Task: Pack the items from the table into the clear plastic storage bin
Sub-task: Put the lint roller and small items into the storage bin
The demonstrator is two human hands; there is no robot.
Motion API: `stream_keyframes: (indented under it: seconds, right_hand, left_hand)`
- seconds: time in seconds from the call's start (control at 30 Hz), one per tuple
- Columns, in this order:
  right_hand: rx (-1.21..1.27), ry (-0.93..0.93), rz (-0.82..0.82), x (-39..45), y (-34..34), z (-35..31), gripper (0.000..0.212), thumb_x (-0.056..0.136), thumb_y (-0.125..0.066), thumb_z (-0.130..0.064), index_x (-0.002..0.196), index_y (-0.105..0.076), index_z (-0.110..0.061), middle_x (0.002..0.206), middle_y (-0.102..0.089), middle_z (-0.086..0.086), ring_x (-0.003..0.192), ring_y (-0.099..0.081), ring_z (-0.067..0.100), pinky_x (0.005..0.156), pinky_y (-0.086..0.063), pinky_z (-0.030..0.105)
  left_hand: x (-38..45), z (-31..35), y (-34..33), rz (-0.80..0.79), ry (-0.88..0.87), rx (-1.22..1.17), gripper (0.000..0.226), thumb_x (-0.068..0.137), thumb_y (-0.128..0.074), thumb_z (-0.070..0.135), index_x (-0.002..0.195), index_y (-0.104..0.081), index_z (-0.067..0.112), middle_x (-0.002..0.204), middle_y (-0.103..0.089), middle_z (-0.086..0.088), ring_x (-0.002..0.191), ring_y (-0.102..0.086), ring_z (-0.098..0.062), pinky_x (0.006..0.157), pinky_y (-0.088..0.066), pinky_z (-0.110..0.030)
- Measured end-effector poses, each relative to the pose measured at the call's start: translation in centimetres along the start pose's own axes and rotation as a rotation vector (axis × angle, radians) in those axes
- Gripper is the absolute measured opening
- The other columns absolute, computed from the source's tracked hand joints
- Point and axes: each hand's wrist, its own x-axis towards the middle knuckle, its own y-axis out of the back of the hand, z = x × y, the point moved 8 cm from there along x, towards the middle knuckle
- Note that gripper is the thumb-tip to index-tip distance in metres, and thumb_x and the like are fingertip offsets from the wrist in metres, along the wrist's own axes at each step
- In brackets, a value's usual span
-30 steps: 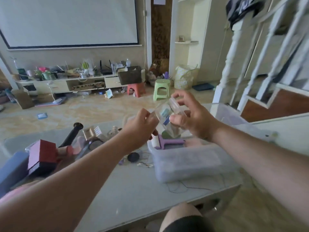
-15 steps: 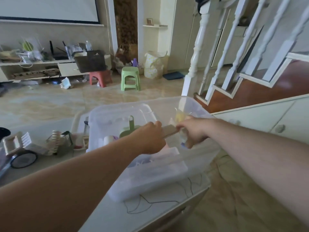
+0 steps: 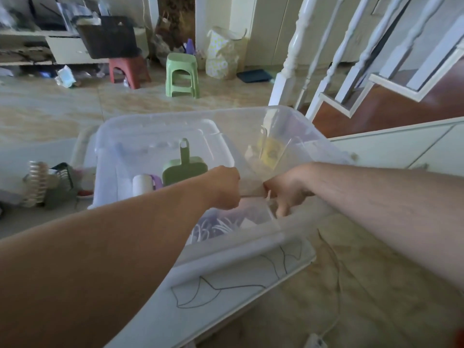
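Observation:
The clear plastic storage bin point(image 3: 288, 238) stands on the white table in front of me. Both my hands are down inside it, close together. My left hand point(image 3: 223, 188) and my right hand point(image 3: 287, 193) each grip one end of a clear packet point(image 3: 251, 189) with something beige in it, held low over the bin's near right part. Inside the bin lie a green handled scoop point(image 3: 184, 169), a white roll with a purple handle point(image 3: 142, 183), a yellow item in clear wrap point(image 3: 271, 151) and a purple patterned thing point(image 3: 213, 227).
Left of the bin on the table sit a pale comb-like clip point(image 3: 37, 180) and a small dark basket point(image 3: 61, 185). A black wire point(image 3: 218, 287) lies on the table by the bin's near side. On the floor beyond stand a green stool point(image 3: 182, 75) and a red stool point(image 3: 129, 71). White stair railing point(image 3: 292, 54) is on the right.
Both hands have gone from chest height above the table down into the bin with the packet. My view has swung right and down, closer to the bin.

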Motion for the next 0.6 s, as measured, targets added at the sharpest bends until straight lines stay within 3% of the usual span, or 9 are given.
stream_keyframes:
  seconds: [0.13, 0.23, 0.33, 0.43, 0.5, 0.57, 0.6]
  right_hand:
    - [0.112, 0.117, 0.419, -2.5, 4.3, -0.8, 0.090, 0.081, -0.088, -0.030, 0.156, -0.038, -0.024, 0.148, -0.052, 0.001, 0.129, -0.057, 0.027, 0.098, -0.048, 0.035]
    - [0.033, 0.275, 0.739, -5.3, 7.8, -2.8, 0.068, 0.084, -0.080, -0.034, 0.145, -0.049, -0.035, 0.142, -0.054, -0.003, 0.123, -0.058, 0.026, 0.098, -0.050, 0.040]
    - [-0.128, 0.385, 0.806, -6.1, 9.1, -5.3, 0.056, 0.080, -0.082, -0.028, 0.130, -0.057, -0.033, 0.121, -0.058, -0.008, 0.112, -0.057, 0.024, 0.095, -0.051, 0.045]
    - [-0.194, 0.431, 0.865, -6.8, 10.2, -7.4, 0.064, 0.083, -0.082, -0.022, 0.135, -0.047, -0.031, 0.117, -0.062, -0.005, 0.107, -0.057, 0.023, 0.085, -0.052, 0.042]
    - [-0.209, 0.442, 0.894, -6.3, 10.7, -7.8, 0.063, 0.085, -0.082, -0.022, 0.136, -0.046, -0.030, 0.115, -0.067, -0.002, 0.100, -0.061, 0.024, 0.078, -0.052, 0.040]
    - [-0.236, 0.402, 0.866, -4.8, 11.1, -7.4, 0.046, 0.084, -0.083, -0.028, 0.122, -0.056, -0.033, 0.106, -0.069, -0.003, 0.096, -0.064, 0.025, 0.078, -0.053, 0.040]
    - [-0.271, 0.338, 0.826, -3.7, 11.3, -6.9, 0.037, 0.083, -0.082, -0.032, 0.112, -0.058, -0.036, 0.102, -0.068, -0.005, 0.094, -0.064, 0.025, 0.078, -0.055, 0.041]
  left_hand:
    - [0.2, -0.6, 0.6, 0.058, 0.007, -0.098, 0.029, 0.092, -0.061, 0.020, 0.120, -0.059, 0.014, 0.112, -0.065, -0.007, 0.094, -0.064, -0.024, 0.078, -0.054, -0.035]
    - [0.5, -0.5, 1.5, 0.158, 0.034, -0.290, 0.039, 0.101, -0.053, 0.037, 0.129, -0.049, 0.011, 0.116, -0.061, -0.011, 0.090, -0.062, -0.025, 0.077, -0.049, -0.037]
    - [0.4, -1.9, 2.8, 0.289, 0.157, -0.630, 0.055, 0.102, -0.042, 0.056, 0.124, -0.055, 0.007, 0.104, -0.072, -0.014, 0.087, -0.070, -0.030, 0.082, -0.058, -0.043]
    - [-0.1, -2.5, 2.6, 0.209, 0.264, -0.953, 0.065, 0.104, -0.029, 0.063, 0.122, -0.064, 0.012, 0.093, -0.079, -0.007, 0.072, -0.066, -0.021, 0.070, -0.048, -0.035]
    - [-0.4, -3.0, 2.8, 0.219, 0.311, -1.079, 0.071, 0.103, -0.026, 0.065, 0.122, -0.065, 0.010, 0.094, -0.079, -0.010, 0.070, -0.064, -0.020, 0.067, -0.048, -0.034]
    - [-0.6, -4.0, 2.4, 0.231, 0.395, -1.162, 0.072, 0.100, -0.031, 0.068, 0.116, -0.064, 0.006, 0.097, -0.078, -0.015, 0.073, -0.068, -0.024, 0.070, -0.053, -0.034]
    - [-0.7, -4.4, 2.3, 0.222, 0.403, -1.068, 0.069, 0.100, -0.037, 0.066, 0.117, -0.062, 0.004, 0.102, -0.076, -0.018, 0.079, -0.071, -0.028, 0.073, -0.056, -0.036]
